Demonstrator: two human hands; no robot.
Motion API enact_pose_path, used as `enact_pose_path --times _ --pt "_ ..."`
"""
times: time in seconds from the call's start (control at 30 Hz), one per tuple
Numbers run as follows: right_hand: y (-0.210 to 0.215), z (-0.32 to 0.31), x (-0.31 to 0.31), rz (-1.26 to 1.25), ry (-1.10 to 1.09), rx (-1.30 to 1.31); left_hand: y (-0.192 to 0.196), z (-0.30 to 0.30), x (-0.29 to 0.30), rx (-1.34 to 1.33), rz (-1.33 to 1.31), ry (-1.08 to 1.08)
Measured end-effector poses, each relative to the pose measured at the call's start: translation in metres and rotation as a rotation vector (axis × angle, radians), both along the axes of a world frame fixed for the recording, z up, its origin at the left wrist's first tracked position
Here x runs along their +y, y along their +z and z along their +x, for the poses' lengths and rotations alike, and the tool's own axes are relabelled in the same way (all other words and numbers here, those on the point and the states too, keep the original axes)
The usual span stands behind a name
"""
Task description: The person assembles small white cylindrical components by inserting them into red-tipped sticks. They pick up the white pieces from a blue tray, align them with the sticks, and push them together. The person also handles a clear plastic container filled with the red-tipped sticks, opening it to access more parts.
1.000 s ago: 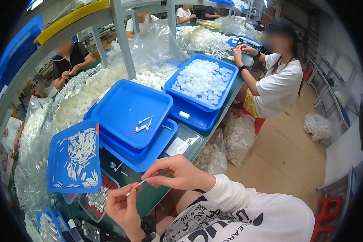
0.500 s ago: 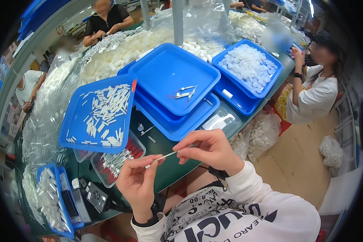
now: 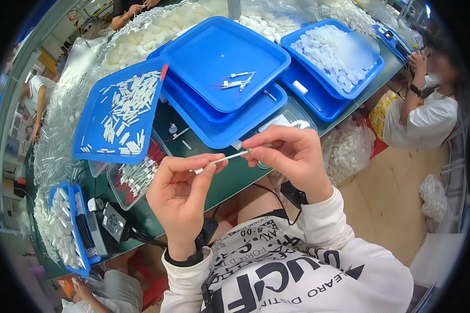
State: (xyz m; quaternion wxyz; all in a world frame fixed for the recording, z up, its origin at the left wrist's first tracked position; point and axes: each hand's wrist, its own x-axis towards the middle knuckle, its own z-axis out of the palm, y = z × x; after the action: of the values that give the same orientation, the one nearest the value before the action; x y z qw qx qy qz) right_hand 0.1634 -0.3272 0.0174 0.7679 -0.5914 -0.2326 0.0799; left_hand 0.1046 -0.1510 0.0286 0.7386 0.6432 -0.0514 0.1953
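A thin white rod (image 3: 227, 158) stretches between my two hands above the green table's front edge. My left hand (image 3: 183, 190) pinches it between thumb and forefinger, and a thicker white end (image 3: 199, 170) sticks out behind that thumb. My right hand (image 3: 292, 156) has its fingertips closed at the rod's other end. Whether anything else sits in that pinch is too small to tell. Just beyond my hands, a blue tray (image 3: 214, 136) overlaps a clear lidded box (image 3: 301, 114). Left of my left hand, a clear bin (image 3: 119, 197) holds white pieces with red wires.
One blue tray (image 3: 89, 136) carries many small white sticks; a top tray (image 3: 209, 52) has a few wired pieces. White discs (image 3: 326, 57) fill another tray. A black device (image 3: 115, 221) and a tray of white tubes (image 3: 62, 219) stand left. Co-workers (image 3: 423, 115) sit around the table.
The view has tilted, so the table sits higher in the picture. My hands still pinch the rod, with slightly more of it showing between the fingertips.
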Motion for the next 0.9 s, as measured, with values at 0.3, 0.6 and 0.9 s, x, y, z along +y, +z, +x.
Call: enact_pose_path --times 0.3,0.6,0.9 --pt "-0.009 -0.001 -0.017 -0.005 -0.033 -0.092 -0.011 0.007 -0.021 0.031 0.138 -0.055" --pt "-0.018 0.006 -0.022 -0.340 -0.418 -0.572 -0.013 0.011 -0.030 0.075 0.173 0.041" --pt "-0.019 -0.002 -0.014 -0.214 -0.355 -0.679 -0.006 0.005 -0.023 0.096 0.146 -0.055"
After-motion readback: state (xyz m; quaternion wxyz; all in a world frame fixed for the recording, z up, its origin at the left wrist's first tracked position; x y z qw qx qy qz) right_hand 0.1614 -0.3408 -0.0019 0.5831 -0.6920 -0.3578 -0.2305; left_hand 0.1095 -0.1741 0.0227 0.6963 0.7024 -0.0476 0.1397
